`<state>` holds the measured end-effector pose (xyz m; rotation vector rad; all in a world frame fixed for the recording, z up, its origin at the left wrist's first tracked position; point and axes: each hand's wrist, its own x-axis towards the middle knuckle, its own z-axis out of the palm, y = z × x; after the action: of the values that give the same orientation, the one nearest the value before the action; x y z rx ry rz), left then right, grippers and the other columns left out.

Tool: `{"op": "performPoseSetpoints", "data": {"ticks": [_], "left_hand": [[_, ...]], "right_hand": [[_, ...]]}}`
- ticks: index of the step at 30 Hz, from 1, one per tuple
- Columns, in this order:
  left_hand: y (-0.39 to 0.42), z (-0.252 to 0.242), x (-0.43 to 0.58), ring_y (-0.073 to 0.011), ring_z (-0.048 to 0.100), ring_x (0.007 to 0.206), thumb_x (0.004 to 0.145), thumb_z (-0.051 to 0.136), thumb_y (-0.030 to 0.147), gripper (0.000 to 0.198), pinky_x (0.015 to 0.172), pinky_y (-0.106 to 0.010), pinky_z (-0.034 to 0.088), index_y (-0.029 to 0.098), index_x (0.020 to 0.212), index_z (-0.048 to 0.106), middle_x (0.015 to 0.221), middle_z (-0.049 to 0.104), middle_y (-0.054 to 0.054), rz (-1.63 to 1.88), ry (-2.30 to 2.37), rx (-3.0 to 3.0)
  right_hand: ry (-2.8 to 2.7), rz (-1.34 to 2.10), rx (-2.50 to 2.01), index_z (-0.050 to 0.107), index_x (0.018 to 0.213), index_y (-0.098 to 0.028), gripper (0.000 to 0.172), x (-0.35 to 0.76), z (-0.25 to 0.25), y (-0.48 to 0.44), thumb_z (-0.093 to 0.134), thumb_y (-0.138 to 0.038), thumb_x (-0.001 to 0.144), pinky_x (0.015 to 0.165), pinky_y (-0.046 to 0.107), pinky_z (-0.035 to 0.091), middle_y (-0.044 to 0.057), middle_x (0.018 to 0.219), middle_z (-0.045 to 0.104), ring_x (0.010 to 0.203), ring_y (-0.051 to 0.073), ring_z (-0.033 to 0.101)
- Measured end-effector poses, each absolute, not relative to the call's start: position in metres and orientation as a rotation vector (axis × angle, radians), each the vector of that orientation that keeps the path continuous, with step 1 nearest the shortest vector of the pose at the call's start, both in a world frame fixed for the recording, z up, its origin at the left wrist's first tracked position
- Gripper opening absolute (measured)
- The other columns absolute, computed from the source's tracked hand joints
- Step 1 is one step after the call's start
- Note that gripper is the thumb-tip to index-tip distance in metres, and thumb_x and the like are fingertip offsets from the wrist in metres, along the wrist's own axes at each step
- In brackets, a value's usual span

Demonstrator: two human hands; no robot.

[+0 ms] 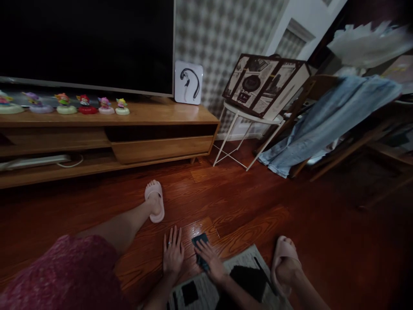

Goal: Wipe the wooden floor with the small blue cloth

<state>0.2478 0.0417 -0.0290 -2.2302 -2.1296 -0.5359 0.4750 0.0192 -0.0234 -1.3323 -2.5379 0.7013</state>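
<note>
My left hand (173, 254) lies flat on the wooden floor, fingers stretched and a ring on one of them; nothing is in it. Beside it, my right hand (211, 259) presses a dark green folded cloth (200, 238) against the floor. The fingers lie over the cloth, whose far edge and left side show past them. Below my right hand is the edge of a grey rug (247, 258) with black patches, and my right forearm reaches across it.
My feet in pink slippers (158, 217) stand apart on either side. Ahead is a wooden TV cabinet (161, 150) with several small figurines and a boxed item (189, 82). A white side table (232, 111) bears a patterned case (258, 84). Jeans (322, 116) hang from a chair at right.
</note>
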Motion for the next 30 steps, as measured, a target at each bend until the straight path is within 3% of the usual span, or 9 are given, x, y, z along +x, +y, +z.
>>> {"op": "performPoseSetpoints", "data": {"ticks": [5,9,12,18,21,27,30], "left_hand": [[0.041,-0.024,0.247,-0.0218,0.032,0.154,0.094,0.036,0.018,0.061,0.13,-0.053,0.018,0.022,0.155,0.035,0.165,0.035,-0.007,-0.547,-2.115,-2.225],[0.041,-0.024,0.247,-0.0224,0.031,0.154,0.094,0.037,0.019,0.061,0.13,-0.054,0.017,0.022,0.155,0.036,0.165,0.035,-0.007,-0.531,-2.13,-2.23],[0.041,-0.022,0.248,-0.022,0.029,0.155,0.094,0.036,0.019,0.061,0.13,-0.054,0.015,0.024,0.155,0.036,0.165,0.036,-0.006,-0.506,-2.153,-2.226],[0.041,-0.02,0.249,-0.0214,0.029,0.155,0.093,0.035,0.018,0.062,0.13,-0.053,0.014,0.022,0.155,0.037,0.165,0.038,-0.006,-0.509,-2.173,-2.219],[0.041,-0.022,0.248,-0.0213,0.032,0.154,0.093,0.036,0.018,0.062,0.13,-0.053,0.016,0.022,0.155,0.039,0.165,0.037,-0.007,-0.535,-2.151,-2.223],[0.041,-0.026,0.246,-0.0211,0.033,0.153,0.094,0.037,0.018,0.061,0.13,-0.052,0.017,0.023,0.154,0.038,0.165,0.038,-0.006,-0.567,-2.108,-2.213],[0.041,-0.026,0.248,-0.022,0.032,0.153,0.093,0.037,0.017,0.062,0.13,-0.053,0.018,0.023,0.156,0.035,0.165,0.036,-0.007,-0.576,-2.103,-2.21]], "right_hand": [[-2.163,0.432,-1.849,0.054,0.148,-0.02,0.07,0.576,-0.001,0.067,0.038,-0.014,0.08,0.126,0.049,0.024,0.008,0.159,0.046,0.154,0.021,0.03],[-1.796,0.162,-2.166,0.05,0.151,-0.018,0.083,0.579,-0.016,0.074,0.037,-0.006,0.07,0.126,0.051,0.021,0.008,0.161,0.044,0.156,0.021,0.022],[-1.847,0.155,-2.112,0.042,0.156,-0.022,0.089,0.518,-0.036,0.051,0.04,-0.005,0.068,0.127,0.056,0.014,0.004,0.166,0.035,0.158,0.023,0.014],[-2.106,0.329,-1.857,0.034,0.16,-0.029,0.082,0.395,-0.054,0.022,0.049,-0.015,0.08,0.126,0.059,0.013,0.0,0.17,0.025,0.159,0.028,0.011],[-2.054,0.33,-1.913,0.035,0.159,-0.03,0.078,0.399,-0.047,0.051,0.048,-0.017,0.084,0.127,0.053,0.014,-0.002,0.169,0.026,0.159,0.025,0.01],[-1.774,0.275,-2.134,0.033,0.16,-0.013,0.079,0.472,-0.018,0.132,0.036,-0.007,0.081,0.127,0.05,0.012,0.01,0.167,0.03,0.159,0.021,0.011],[-1.727,0.276,-2.098,0.039,0.157,-0.013,0.079,0.483,-0.019,0.133,0.034,-0.005,0.078,0.127,0.05,0.013,0.01,0.165,0.036,0.158,0.02,0.013]]}}
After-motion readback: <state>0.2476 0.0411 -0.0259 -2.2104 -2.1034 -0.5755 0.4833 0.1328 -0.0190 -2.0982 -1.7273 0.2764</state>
